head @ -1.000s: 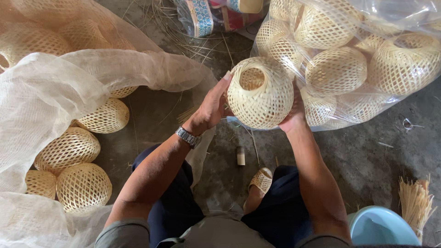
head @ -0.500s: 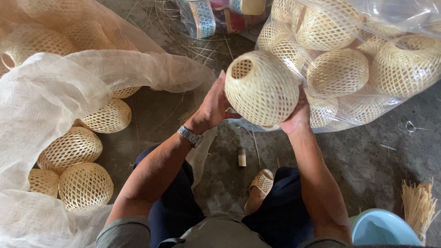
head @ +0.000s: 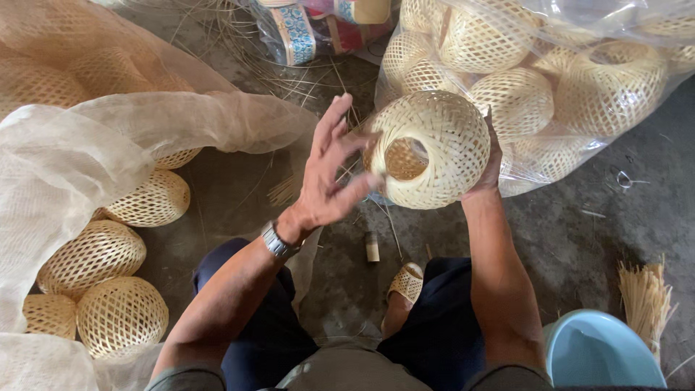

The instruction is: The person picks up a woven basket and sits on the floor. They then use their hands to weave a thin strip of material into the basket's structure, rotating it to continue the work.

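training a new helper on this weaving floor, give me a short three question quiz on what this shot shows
1. True or false: the woven ball being handled has its round opening turned toward the left hand.
2. Which hand supports the ball from behind? A) left hand B) right hand
3. Fill in: the finished balls at upper right sit inside a clear ____ bag.

Key
1. True: the hole faces the open left hand, whose fingers are spread beside it.
2. B: the right hand is pressed against the ball's far side, mostly hidden by it.
3. Plastic; the balls on the left lie by a pale mesh sack.
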